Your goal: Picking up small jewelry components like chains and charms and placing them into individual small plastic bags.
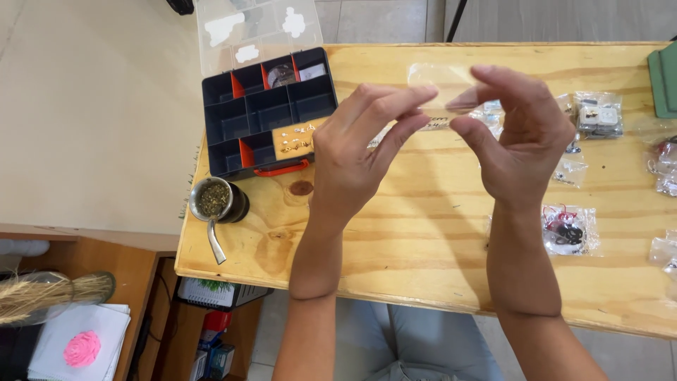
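Clear plastic bag (441,88) pinched between both hands (360,152) (518,137); black compartment box (264,113) open, small metal bits (296,139) inside.

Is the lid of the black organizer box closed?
No, the clear lid of the black organizer box stands open behind it, and the compartments are uncovered.

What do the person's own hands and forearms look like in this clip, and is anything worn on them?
Both the left hand and the right hand are bare: no gloves, rings, watch or bracelets show. Both forearms are bare too, with no sleeves reaching into view. The fingers look slim with short, unpainted nails. No marks or tattoos are visible from this side.
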